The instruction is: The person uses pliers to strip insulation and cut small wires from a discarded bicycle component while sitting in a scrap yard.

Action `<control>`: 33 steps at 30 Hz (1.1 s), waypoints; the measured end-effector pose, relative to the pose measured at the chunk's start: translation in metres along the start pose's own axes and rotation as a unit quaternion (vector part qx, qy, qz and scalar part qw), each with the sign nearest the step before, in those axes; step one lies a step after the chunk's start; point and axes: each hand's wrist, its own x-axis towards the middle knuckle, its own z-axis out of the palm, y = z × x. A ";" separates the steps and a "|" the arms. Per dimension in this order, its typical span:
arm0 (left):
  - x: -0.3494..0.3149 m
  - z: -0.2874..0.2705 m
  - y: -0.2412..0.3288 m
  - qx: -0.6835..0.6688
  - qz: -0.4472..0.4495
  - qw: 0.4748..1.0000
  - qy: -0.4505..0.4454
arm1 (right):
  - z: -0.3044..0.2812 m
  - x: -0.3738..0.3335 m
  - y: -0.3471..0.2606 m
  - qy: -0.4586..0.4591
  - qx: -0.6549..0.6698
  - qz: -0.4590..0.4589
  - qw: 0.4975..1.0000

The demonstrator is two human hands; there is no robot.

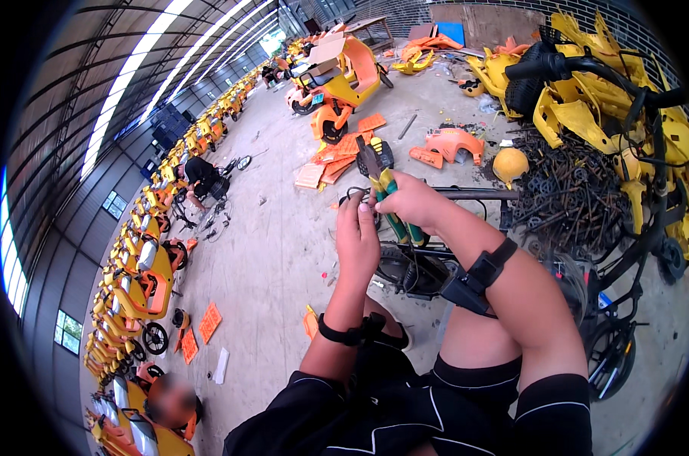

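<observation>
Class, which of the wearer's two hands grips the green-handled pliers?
The right hand: it wraps around the handles of the pliers. The left hand, beside it, is at a thin dark cable instead.

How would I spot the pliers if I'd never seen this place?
Find the big tangled heap of dark parts on the picture's right, then look left to the person's right hand. The pliers are held there, jaws pointing away from the person. Their green-and-yellow handles set them apart from the plain black bar beyond the forearm.
</observation>
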 end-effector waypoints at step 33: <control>0.043 -0.023 0.009 -0.207 -0.051 0.972 0.097 | 0.014 0.029 0.015 -0.062 0.031 -0.007 0.998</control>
